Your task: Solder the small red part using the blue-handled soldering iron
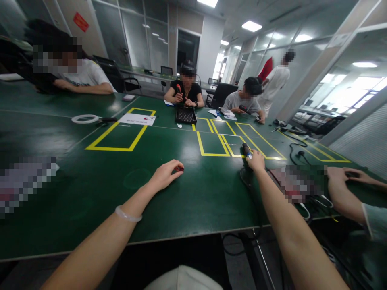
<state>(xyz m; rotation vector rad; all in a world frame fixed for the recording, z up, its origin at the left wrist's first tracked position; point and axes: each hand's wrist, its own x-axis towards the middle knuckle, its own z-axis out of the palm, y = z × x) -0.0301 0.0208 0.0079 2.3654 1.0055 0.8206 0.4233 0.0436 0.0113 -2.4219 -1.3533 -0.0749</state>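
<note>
My left hand [165, 175] rests low over the green table [193, 201], fingers curled toward the thumb. Something small and dark reddish shows at its fingertips, too small to name. Farther right, my right hand [256, 160] is closed around a black handheld tool [245, 150] with a blue part. A black cable [248, 182] runs beneath that hand, down over the near table edge. The tool points away from me, beside the yellow tape rectangles [213, 155] on the tabletop.
A white sheet [137, 119] and a white cable coil [85, 119] lie at the back left. Across the table, a person sits behind a black tray [185, 116]. At right, a co-worker's hand [338, 177] is near a blurred-out object [296, 183] and black cords [298, 147].
</note>
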